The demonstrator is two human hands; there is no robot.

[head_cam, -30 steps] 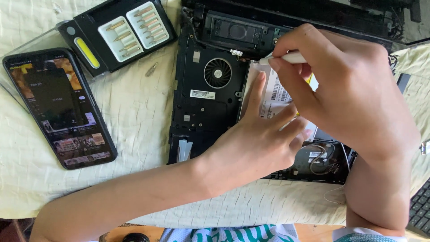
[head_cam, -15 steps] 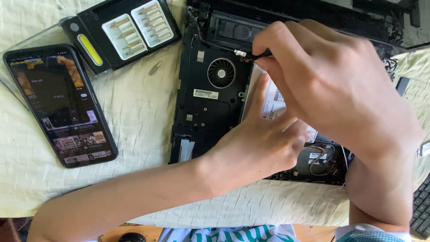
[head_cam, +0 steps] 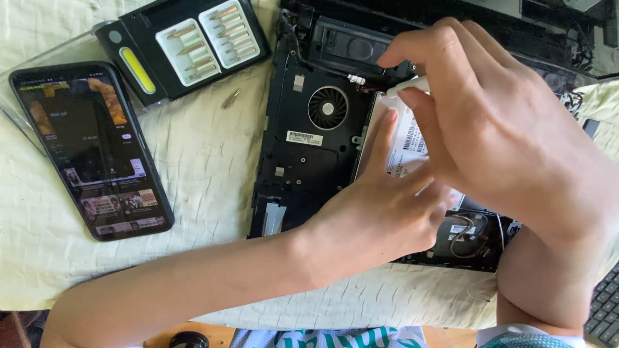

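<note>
An opened black laptop base (head_cam: 303,161) lies on a pale cloth, its round fan (head_cam: 327,107) exposed. My right hand (head_cam: 509,142) grips a white-handled screwdriver (head_cam: 407,85) whose tip points at a small connector near the fan's upper right. My left hand (head_cam: 380,212) rests flat on a silver drive with a label (head_cam: 406,138), its index finger stretched along the drive's left edge.
A black bit case (head_cam: 184,45) with metal bits lies open at the top left, one loose bit (head_cam: 231,98) on the cloth below it. A lit phone (head_cam: 90,148) sits at the left. A keyboard corner (head_cam: 606,309) shows at the bottom right.
My right hand has moved the screwdriver tip left and down toward the connector by the fan. The left hand has stayed on the drive.
</note>
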